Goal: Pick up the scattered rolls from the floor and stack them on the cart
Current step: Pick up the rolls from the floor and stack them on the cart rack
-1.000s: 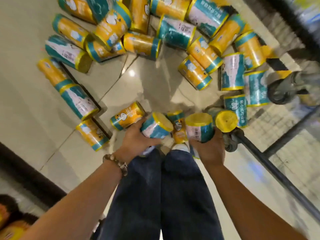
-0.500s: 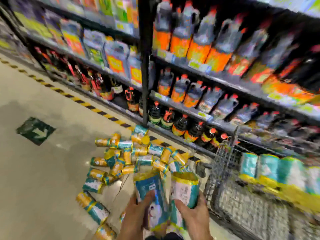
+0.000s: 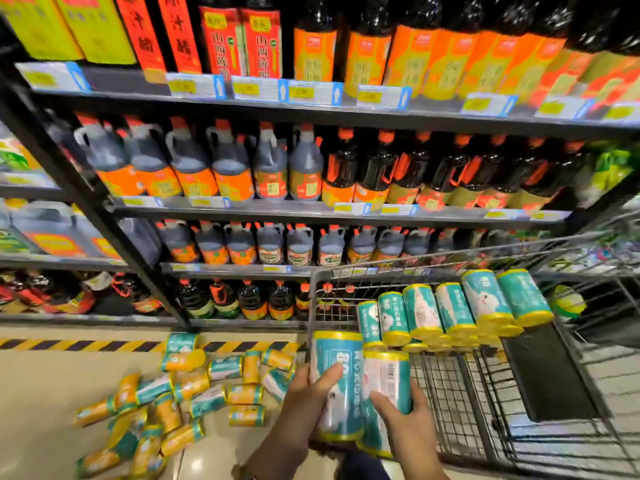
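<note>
a second ago you were bent over the pile with a roll in each hand; half a second ago you held both low in front of you with the cart off to your right; now they are up at the cart's corner and the shelving fills the view. your left hand (image 3: pixel 304 400) grips a teal roll (image 3: pixel 337 375) from its left side, thumb lying across the label and fingers curled behind it, the roll upright with a yellow rim on top. your right hand (image 3: pixel 408 424) grasps the second roll (image 3: pixel 388 379) low down, fingers wrapped over its lower half, barcode side facing you. the two rolls touch side by side. both sit in front of the near left corner of the cart (image 3: pixel 450 393), about level with its wire rim; whether they are past the rim cannot be told. inside the basket a row of rolls (image 3: pixel 453 310) lies side by side along the far side, yellow ends toward you, with more yellow ends showing beneath them, and a black panel (image 3: pixel 543 372) lies below and to the right of them. to your left the scattered rolls (image 3: pixel 194 386) lie in a loose heap on the floor (image 3: pixel 52 393), the farthest reaching the striped tape (image 3: pixel 86 345) at the foot of the shelves (image 3: pixel 311 209), which carry dark bottles (image 3: pixel 270 168) with orange labels.
</note>
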A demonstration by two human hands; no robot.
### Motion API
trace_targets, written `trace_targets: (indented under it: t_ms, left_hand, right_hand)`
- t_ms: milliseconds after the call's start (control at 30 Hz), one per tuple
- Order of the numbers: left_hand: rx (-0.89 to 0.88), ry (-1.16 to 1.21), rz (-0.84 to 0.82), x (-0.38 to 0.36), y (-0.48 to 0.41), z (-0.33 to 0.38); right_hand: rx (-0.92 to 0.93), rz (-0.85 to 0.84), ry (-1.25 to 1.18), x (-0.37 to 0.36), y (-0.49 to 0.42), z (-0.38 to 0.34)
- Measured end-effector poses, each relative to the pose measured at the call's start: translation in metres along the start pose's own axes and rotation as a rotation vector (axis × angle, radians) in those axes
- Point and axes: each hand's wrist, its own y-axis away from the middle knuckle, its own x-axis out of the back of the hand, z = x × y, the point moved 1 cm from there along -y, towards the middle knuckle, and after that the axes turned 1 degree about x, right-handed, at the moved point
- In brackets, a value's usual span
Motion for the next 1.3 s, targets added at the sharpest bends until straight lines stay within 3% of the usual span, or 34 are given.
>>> trace_targets:
  t_ms: [133,300,533,767,933,1100,1300]
  left_hand:
    - [-0.047,-0.125,0.18,-0.05,-0.062,0.005]
    - [-0.013,-0.18,0.376,-0.083,-0.162,-0.01]
    - [0.0,-0.37,0.565,-0.087,-0.262,-0.05]
    - [0.037,-0.57,0.902,-0.078,-0.299,-0.073]
    - [-0.064,-0.593,0.833,-0.077,-0.3,-0.091]
    - [-0.132,-0.896,0.686,-0.073,-0.282,-0.1]
    - [-0.003,-1.204,0.542,-0.08,-0.297,-0.084]
  right_hand:
    - [-0.129,-0.064,0.03,0.006,-0.078,0.007]
    - [-0.113,-0.074,0.164,-0.011,-0.172,0.014]
    - [-0.047,-0.137,0.364,-0.051,-0.256,0.026]
    - [-0.049,-0.188,0.41,-0.094,-0.295,0.059]
    - [0.097,-0.356,0.579,-0.099,-0.292,0.074]
    - [0.162,-0.399,0.637,-0.102,-0.293,0.084]
    - [0.178,-0.376,0.898,-0.114,-0.309,0.096]
